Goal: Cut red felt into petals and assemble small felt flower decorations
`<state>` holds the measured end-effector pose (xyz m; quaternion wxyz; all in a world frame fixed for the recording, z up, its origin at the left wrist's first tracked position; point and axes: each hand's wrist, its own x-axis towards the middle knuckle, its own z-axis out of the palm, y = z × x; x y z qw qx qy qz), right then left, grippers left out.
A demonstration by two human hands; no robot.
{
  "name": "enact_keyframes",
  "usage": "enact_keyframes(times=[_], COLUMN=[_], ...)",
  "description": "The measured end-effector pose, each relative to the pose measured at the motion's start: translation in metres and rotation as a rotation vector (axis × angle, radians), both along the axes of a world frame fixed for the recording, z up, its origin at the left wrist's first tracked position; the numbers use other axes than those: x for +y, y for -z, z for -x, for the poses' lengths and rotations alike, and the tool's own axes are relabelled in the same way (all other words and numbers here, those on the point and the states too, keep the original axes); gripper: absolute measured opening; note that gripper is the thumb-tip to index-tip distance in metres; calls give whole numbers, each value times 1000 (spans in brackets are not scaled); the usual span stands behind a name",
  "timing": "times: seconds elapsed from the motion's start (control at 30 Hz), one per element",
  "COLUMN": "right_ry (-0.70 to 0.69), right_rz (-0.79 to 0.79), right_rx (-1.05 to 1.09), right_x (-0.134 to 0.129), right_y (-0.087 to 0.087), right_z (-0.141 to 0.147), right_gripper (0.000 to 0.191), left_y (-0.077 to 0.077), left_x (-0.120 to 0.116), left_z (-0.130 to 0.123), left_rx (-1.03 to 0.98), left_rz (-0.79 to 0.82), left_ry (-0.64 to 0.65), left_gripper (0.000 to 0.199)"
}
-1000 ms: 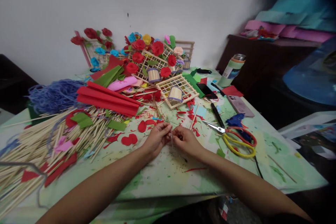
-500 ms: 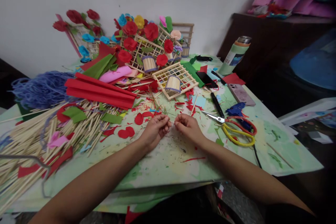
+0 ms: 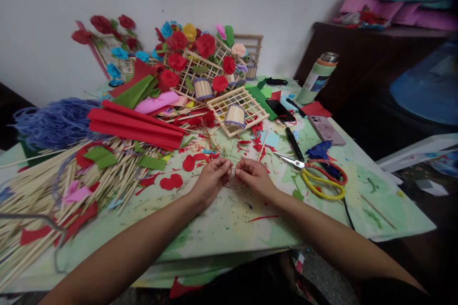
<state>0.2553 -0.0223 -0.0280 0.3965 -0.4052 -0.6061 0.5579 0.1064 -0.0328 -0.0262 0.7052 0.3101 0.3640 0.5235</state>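
My left hand (image 3: 213,178) is closed in a pinch above the middle of the table, thumb against the fingers. Facing it, almost touching, my right hand (image 3: 255,177) is pinched in the same way. Whatever sits between the fingertips is too thin and small to make out. Beyond the hands lie thin green and brown sprigs (image 3: 211,139) among red paper scraps. Red paper rounds (image 3: 171,181) lie left of my left hand. To the right of my right hand rest scissors (image 3: 315,171) with one red and one yellow handle loop, blades pointing left.
Thin wooden sticks (image 3: 71,176) cover the left side, with folded red paper (image 3: 136,126) and blue yarn (image 3: 53,121) behind. Stick lattices (image 3: 238,110) with paper flowers (image 3: 205,45) lean at the wall. A bottle (image 3: 318,78), a phone (image 3: 326,129) and a black-handled tool (image 3: 294,144) stand or lie right.
My two hands have drawn slightly closer together, both still pinched. The whole view has shifted a little; the things on the table stay where they were.
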Motion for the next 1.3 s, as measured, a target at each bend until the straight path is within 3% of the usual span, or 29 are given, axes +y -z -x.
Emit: enact_keyframes(times=[0.17, 0.4, 1.3], right_ry=[-75, -137, -75], right_rz=[-29, -200, -333], right_rx=[-51, -186, -358], right_x=[-5, -7, -5], right_y=[2, -2, 2], right_z=[1, 0, 0], right_gripper=[13, 20, 18], left_y=[0, 1, 1], left_x=[-1, 1, 2], left_z=[-2, 1, 2], left_rx=[12, 35, 63], left_rz=[33, 107, 114], left_ry=[-35, 3, 36], left_gripper=[26, 25, 23])
